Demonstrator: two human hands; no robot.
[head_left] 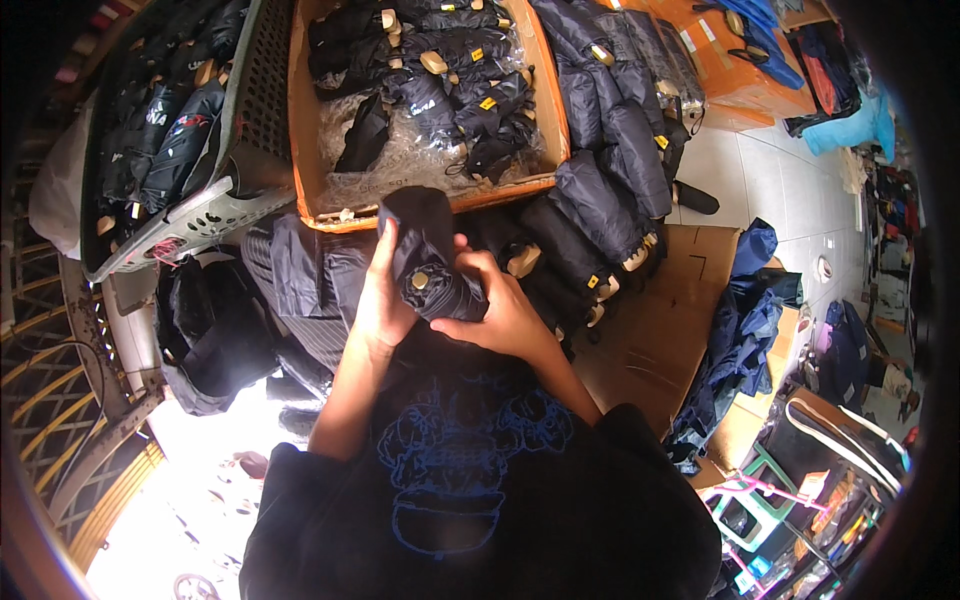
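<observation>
A floor of glossy white tiles [800,185] shows at the right. The person wears a black shirt with a blue line drawing [560,500], which fills the lower middle. Ahead stands an open, rectangular orange-brown cardboard box [548,90], holding many folded black umbrellas with beige handles, some yellow tags and crumpled clear plastic. To its left, a tilted dark grey plastic crate with perforated walls [255,115] holds more black bundles. Along the box's right side lies a pile of long black fabric-sleeved umbrellas [610,190], and nearer the person on that side is a broad sheet of plain brown cardboard [640,330]. Crumpled dark blue fabric [745,330] lies just beyond its right edge. Below the crate sits a slouched black fabric bag [215,335].

At the centre, between the shirt and the box's near wall, is a short, thick black fabric bundle [415,235], apparently a folded umbrella, raised with one end toward the camera. The left hand [380,300] grips its left side, thumb pointing up along it; the right hand [505,310] closes around its lower right, thumb across the near end. Smallest is the round, pale yellowish tip [420,281] in the bundle's gathered folds.
</observation>
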